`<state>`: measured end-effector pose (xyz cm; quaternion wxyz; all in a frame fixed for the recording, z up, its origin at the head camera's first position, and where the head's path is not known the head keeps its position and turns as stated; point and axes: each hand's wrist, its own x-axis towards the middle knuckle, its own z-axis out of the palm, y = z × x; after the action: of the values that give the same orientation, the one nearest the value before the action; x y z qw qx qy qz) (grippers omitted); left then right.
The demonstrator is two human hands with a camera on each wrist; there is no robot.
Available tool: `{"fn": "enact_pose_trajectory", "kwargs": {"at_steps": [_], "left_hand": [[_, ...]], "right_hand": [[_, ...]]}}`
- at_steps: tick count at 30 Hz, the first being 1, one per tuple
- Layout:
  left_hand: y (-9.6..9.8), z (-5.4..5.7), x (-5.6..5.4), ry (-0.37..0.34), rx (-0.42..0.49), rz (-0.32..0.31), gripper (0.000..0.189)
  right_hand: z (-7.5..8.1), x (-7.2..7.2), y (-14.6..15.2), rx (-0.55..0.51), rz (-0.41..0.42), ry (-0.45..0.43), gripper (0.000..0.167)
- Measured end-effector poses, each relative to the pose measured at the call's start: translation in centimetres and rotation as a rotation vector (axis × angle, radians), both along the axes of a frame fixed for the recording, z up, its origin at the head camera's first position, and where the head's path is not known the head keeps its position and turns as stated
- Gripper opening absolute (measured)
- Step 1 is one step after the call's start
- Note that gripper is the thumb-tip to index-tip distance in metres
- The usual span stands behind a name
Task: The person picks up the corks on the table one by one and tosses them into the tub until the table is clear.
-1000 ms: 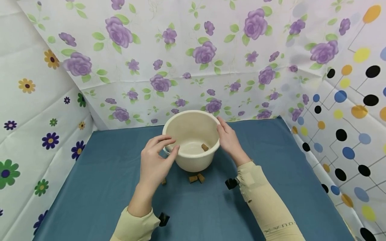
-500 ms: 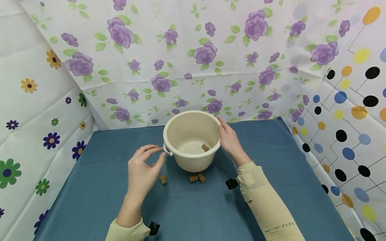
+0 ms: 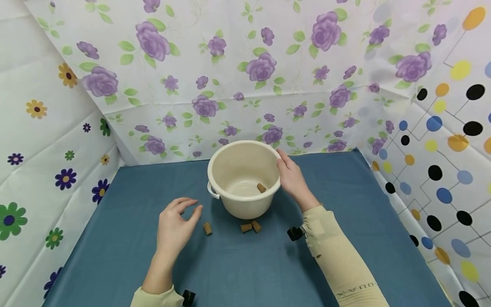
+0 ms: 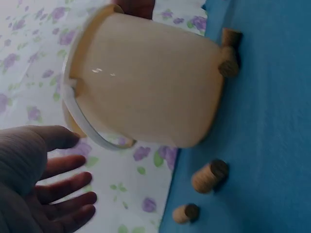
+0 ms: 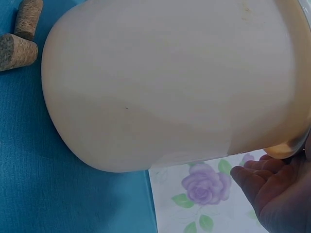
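Note:
A cream bucket (image 3: 245, 204) stands upright near the back of the table, its side handle (image 3: 213, 190) showing at the left. My right hand (image 3: 293, 181) grips the bucket at the right of its rim; in the right wrist view its fingers (image 5: 250, 182) curl beneath the rim. One cork (image 3: 261, 187) lies inside. Off to the left, my left hand (image 3: 172, 226) hovers with relaxed fingers and thumb apart, holding nothing. A cork (image 3: 207, 229) lies just right of it, and another small cork (image 4: 185, 213) appears in the left wrist view, mostly hidden behind this hand in the head view.
Two corks (image 3: 251, 227) lie close together at the foot of the bucket, toward me. Blue cloth (image 3: 245, 268) covers the table. A floral sheet (image 3: 238, 76) hangs right behind the bucket, with patterned sheets along both sides.
My left hand has moved from the bucket's left rim down and left toward the table, uncovering the handle and a cork. The right hand and bucket stay in place.

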<state>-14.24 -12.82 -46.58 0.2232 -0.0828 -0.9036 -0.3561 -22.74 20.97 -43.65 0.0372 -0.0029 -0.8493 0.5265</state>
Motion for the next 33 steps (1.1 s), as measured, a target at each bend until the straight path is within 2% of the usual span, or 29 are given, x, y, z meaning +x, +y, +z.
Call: {"fn": "enact_pose_trajectory", "kwargs": {"at_steps": [5, 10, 15, 23, 27, 33], "left_hand": [[-0.6, -1.0, -0.3, -0.156, -0.069, 0.021, 0.026], [-1.4, -1.8, -0.7, -0.226, -0.08, 0.018, 0.029], [-2.0, -2.6, -1.3, -0.296, -0.116, 0.06, 0.035], [-2.5, -3.0, -1.7, -0.448, -0.162, 0.094, 0.044], [-2.4, -3.3, -2.0, -0.487, -0.151, 0.099, 0.045], [-2.1, -4.0, -2.5, -0.508, -0.161, 0.112, 0.046]], "right_hand": [[0.0, 0.1, 0.0, -0.001, -0.001, 0.006, 0.057], [0.1, 0.1, 0.0, 0.0, 0.008, 0.011, 0.057], [0.1, 0.0, 0.1, 0.002, 0.007, 0.012, 0.057], [0.1, 0.0, 0.0, -0.005, 0.005, -0.003, 0.057], [0.0, 0.0, 0.0, -0.009, 0.007, -0.009, 0.057], [0.1, 0.1, 0.0, -0.005, 0.002, -0.008, 0.057]]}}
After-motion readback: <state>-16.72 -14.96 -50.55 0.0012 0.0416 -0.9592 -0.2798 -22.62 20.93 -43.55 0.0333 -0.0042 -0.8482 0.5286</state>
